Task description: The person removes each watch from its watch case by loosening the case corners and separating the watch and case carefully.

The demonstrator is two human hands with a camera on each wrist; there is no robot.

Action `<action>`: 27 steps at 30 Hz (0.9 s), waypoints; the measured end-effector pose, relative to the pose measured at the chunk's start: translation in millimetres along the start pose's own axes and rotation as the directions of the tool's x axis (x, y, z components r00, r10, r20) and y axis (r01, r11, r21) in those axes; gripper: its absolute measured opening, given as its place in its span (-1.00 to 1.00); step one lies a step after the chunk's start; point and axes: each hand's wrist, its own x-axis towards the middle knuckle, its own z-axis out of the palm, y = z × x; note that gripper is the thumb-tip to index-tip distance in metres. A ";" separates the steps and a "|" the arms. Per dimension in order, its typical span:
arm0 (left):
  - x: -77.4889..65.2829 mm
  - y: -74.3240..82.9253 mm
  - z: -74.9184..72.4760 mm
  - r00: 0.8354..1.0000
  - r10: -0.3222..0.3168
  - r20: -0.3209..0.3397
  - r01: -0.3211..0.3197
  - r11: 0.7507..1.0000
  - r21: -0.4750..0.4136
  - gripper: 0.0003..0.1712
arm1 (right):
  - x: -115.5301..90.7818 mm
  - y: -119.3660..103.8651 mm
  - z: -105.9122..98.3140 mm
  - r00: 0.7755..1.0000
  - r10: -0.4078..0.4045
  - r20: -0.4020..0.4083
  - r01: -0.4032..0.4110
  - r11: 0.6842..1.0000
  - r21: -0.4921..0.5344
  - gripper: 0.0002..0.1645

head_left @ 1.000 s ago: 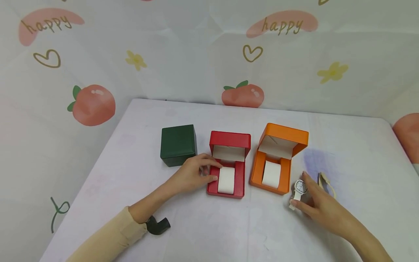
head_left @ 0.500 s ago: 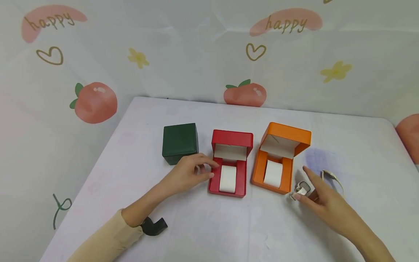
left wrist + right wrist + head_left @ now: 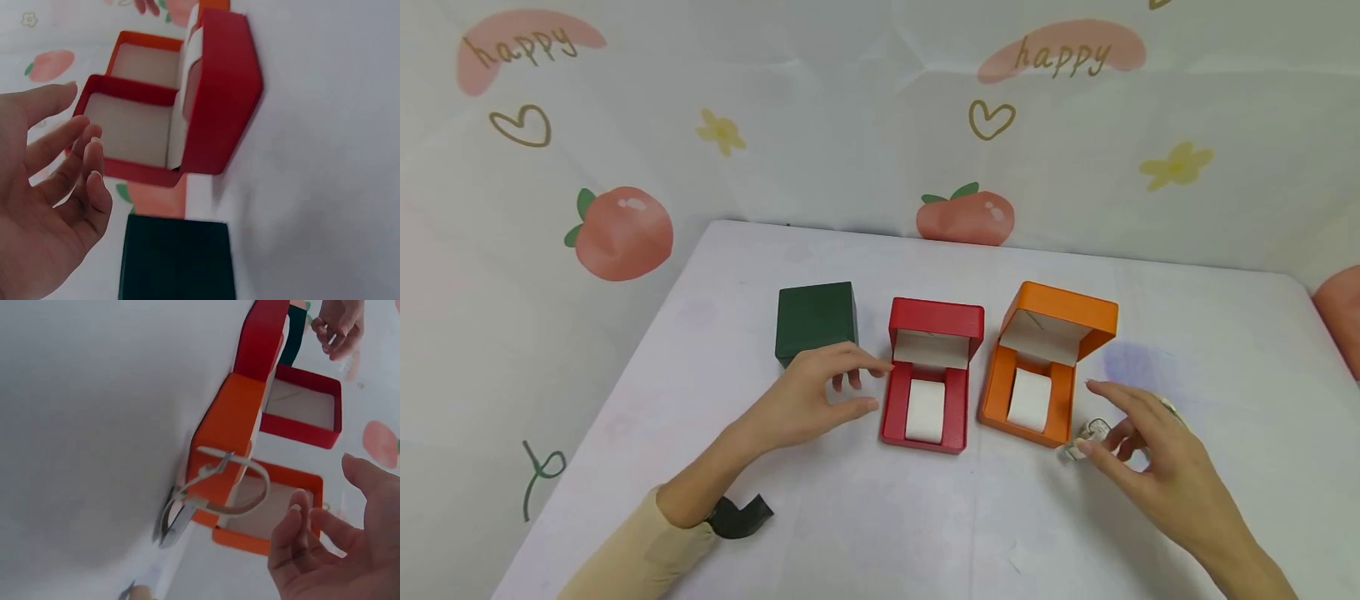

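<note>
My left hand (image 3: 805, 392) hovers left of the open red watch box (image 3: 895, 417), its fingers loosely bent and holding nothing. In the left wrist view, those fingers (image 3: 94, 150) overlap the red lid. My right hand (image 3: 1172, 475) is held over a white-strapped watch (image 3: 1093, 429), right of the open orange watch box (image 3: 992, 408). The right wrist view shows the watch strap (image 3: 265, 487) looping up from the table, apart from the bent fingers (image 3: 287, 537). White cushions sit in both open boxes. A second watch (image 3: 1168, 408) is mostly hidden behind my right hand.
A closed green box (image 3: 815, 317) stands left of the red one. Near my left wrist is a black curved piece (image 3: 741, 517). The white table (image 3: 925, 525) ends at a printed cloth backdrop (image 3: 835, 108).
My left hand has drawn back left from the red box. The watch near my right hand has turned from face up onto its edge, and my right hand has lifted off it.
</note>
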 end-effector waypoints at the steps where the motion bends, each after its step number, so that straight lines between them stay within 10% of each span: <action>1: -0.5 0.0 -2.9 1.000 0.007 -0.013 -0.007 1.000 0.002 -0.52 | 2.6 -2.1 0.7 1.000 -0.019 -0.004 0.019 1.000 0.020 -0.02; 16: -6.3 -18.6 -49.5 0.972 0.011 -0.234 0.016 0.994 0.110 -0.31 | 51.5 -47.5 31.7 0.943 -0.332 -0.035 0.329 0.906 0.266 -0.40; 27: -15.4 -53.4 -68.6 0.971 -0.105 -0.213 0.119 0.992 0.051 0.07 | 74.3 -81.1 59.9 0.942 -0.308 0.133 0.257 0.917 0.304 -0.34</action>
